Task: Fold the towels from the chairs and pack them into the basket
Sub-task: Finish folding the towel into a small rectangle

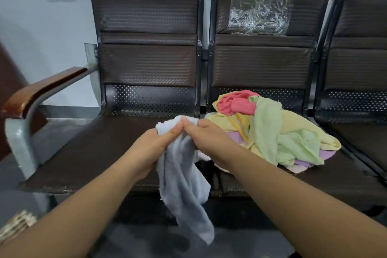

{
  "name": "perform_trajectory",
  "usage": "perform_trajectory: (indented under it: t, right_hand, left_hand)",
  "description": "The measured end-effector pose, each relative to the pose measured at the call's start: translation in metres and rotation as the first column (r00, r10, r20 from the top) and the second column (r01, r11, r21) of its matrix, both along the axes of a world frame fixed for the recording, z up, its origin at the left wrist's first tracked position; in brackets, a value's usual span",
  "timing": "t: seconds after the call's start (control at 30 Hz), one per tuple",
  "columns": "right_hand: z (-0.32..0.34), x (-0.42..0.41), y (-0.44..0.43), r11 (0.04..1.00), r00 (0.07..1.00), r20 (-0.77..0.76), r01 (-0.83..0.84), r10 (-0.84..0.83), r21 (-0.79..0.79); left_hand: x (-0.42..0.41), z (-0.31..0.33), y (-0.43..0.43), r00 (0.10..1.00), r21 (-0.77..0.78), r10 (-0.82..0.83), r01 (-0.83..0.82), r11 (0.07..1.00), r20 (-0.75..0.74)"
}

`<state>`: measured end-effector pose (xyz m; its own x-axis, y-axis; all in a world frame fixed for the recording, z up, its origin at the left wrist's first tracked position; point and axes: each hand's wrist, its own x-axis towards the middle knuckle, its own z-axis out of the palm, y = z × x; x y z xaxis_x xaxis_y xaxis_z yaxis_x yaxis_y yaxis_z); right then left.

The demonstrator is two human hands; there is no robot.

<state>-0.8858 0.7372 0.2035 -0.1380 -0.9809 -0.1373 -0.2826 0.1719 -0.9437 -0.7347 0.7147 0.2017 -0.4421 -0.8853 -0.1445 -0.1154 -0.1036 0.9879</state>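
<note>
Wicker weave is showing at the near left corner, where only an edge of the basket (15, 225) is coming into view beside the left forearm. Right of it, a wooden armrest (41, 88) is capping the grey metal frame of the left chair (88, 153).

Over the near right part of that chair's dark seat, the left hand (150, 146) is gripping the pale blue towel (184, 186), with the fingers curling round its upper edge and the thumb pressing on top. The towel is hanging bunched from both hands, its lower end trailing down past the seat's near edge. The right hand (209, 140) is pinching the same upper edge, its thumb tip touching the left thumb.

Just right of the hands, a loose pile of towels (293, 132) is sitting on the middle chair (261, 65):
- A pink towel (236, 102) is lying on top at the far side.
- A green towel (270, 130) is draping over a yellow towel (297, 119).
- A purple towel (325, 154) is lying underneath at the near right.

A crumpled clear plastic sheet (259, 13) is clinging to that chair's backrest. 1 more chair (360, 48) is standing at the right edge, partly cut off.
</note>
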Motion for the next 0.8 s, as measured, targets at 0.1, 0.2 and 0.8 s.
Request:
perform_trajectory:
  t: [0.1, 0.2, 0.8]
  right_hand:
    - [-0.002, -0.004, -0.003, 0.995, 0.994, 0.079, 0.073, -0.078, 0.067]
    - [-0.007, -0.006, -0.005, 0.996, 0.959, 0.271, 0.081, -0.087, 0.036]
    - [0.002, -0.018, -0.015, 0.960, 0.650, 0.723, 0.272, -0.233, 0.066]
  left_hand:
    - [0.012, -0.003, -0.012, 0.988, -0.050, 0.155, -0.154, 0.987, 0.015]
    - [0.017, -0.009, -0.021, 0.970, 0.143, 0.201, -0.182, 0.973, -0.138]
    - [0.051, 0.004, -0.039, 0.840, -0.140, 0.540, -0.530, 0.837, 0.052]
